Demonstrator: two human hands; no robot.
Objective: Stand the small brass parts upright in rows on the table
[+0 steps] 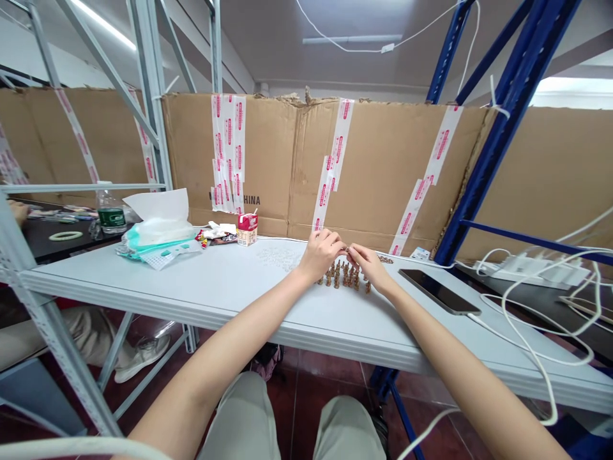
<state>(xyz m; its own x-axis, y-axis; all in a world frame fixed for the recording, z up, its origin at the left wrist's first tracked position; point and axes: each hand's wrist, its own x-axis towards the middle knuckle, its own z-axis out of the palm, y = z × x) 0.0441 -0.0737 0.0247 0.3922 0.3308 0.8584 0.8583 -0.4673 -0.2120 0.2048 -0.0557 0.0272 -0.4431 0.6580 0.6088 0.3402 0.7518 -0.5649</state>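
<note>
A: Starting from the left, what are we looking at?

B: We're seeing a tissue pack point(160, 223) lying on the grey table point(191, 291), then wrappers point(223, 236) and a small drink carton point(247, 230). Next, pale, see-through bits point(280, 257) are lying scattered, with neither hand touching them.

A: And the hands?

B: Our left hand point(322, 254) is bending its fingers inward, and its fingertips are pinching a tiny brown piece point(347, 249). From the other side, our right hand point(368, 263) is pinching the same piece, just above the group.

A: How far along are we?

B: We're judging it partway. Many brown pieces point(337, 276) are standing upright in loose rows below the hands, while a smaller lot of loose brown pieces point(384, 259) is lying just beyond the right hand. Farther right, a phone point(438, 291) is resting beside white cables point(522, 319).

A: What are we missing?

B: The fingers are covering most of the held piece, so we aren't making out its shape. The hands are also hiding some standing pieces, so we aren't counting them, and the pale bits are looking too small to identify.
</note>
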